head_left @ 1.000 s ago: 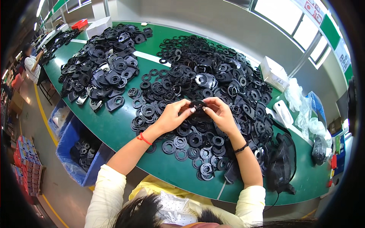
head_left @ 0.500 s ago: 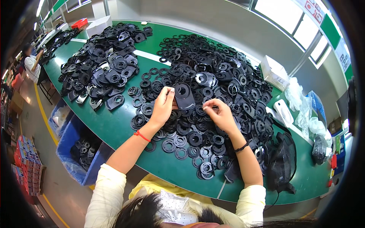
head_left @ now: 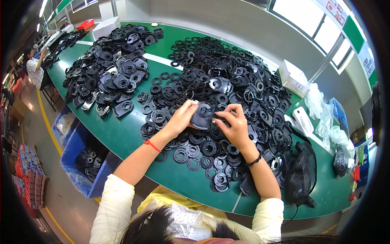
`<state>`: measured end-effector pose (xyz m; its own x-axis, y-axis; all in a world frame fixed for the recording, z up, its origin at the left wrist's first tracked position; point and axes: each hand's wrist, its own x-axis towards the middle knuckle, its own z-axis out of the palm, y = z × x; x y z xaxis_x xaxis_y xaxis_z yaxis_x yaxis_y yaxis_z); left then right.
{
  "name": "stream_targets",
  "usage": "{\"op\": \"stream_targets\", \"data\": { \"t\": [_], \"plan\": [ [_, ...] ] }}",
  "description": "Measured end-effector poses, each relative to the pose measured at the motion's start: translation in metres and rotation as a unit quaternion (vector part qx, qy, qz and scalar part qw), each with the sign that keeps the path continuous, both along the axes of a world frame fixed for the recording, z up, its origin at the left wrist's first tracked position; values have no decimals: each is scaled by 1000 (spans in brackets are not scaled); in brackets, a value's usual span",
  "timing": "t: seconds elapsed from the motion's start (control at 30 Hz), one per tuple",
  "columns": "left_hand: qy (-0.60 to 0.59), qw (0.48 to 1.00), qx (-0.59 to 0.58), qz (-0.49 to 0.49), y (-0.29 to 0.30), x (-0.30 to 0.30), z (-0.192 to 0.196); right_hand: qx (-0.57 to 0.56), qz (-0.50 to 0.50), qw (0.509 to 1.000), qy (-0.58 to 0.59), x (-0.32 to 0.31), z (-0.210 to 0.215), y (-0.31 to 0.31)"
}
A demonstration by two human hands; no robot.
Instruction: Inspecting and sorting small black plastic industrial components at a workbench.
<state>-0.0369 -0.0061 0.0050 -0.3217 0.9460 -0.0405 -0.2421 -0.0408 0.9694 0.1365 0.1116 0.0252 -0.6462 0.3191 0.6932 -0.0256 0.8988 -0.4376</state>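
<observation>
My left hand (head_left: 182, 119) grips a black plastic cover (head_left: 202, 115) with a round hole, thumb on its upper left edge. The cover is held tilted over the pile and looks a little blurred. At its right edge is my right hand (head_left: 234, 125), fingers curled into a pinch close against the part. Whatever lies between those fingertips is too small and dark to make out. Beneath both hands spreads a heap of loose black rings (head_left: 192, 151) and similar covers. One shiny cover (head_left: 220, 84) lies on the heap just beyond my hands.
Another pile of black covers (head_left: 122, 81) lies to the left on the green table (head_left: 170, 179). A blue bin (head_left: 87, 162) stands below the left edge. At right are a white box (head_left: 293, 77), a white fan-like device (head_left: 303, 121), plastic bags (head_left: 319, 105) and a black mesh bag (head_left: 301, 175).
The cover has come down and nearer to me and now tilts. My right hand has closed in on its right edge. In the far left background, a seated person's arm has moved.
</observation>
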Motion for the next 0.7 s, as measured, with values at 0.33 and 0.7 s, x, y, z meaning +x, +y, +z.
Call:
{"op": "stream_targets", "data": {
  "t": [0.33, 0.7],
  "plan": [
    [128, 992, 18, -12, 2, 3, -4, -212, 63, 975, -19, 1, 9, -7],
    [194, 980, -27, -43, -3, 14, 4, -517, 102, 846, 82, -3, -6, 9]
  ]
}}
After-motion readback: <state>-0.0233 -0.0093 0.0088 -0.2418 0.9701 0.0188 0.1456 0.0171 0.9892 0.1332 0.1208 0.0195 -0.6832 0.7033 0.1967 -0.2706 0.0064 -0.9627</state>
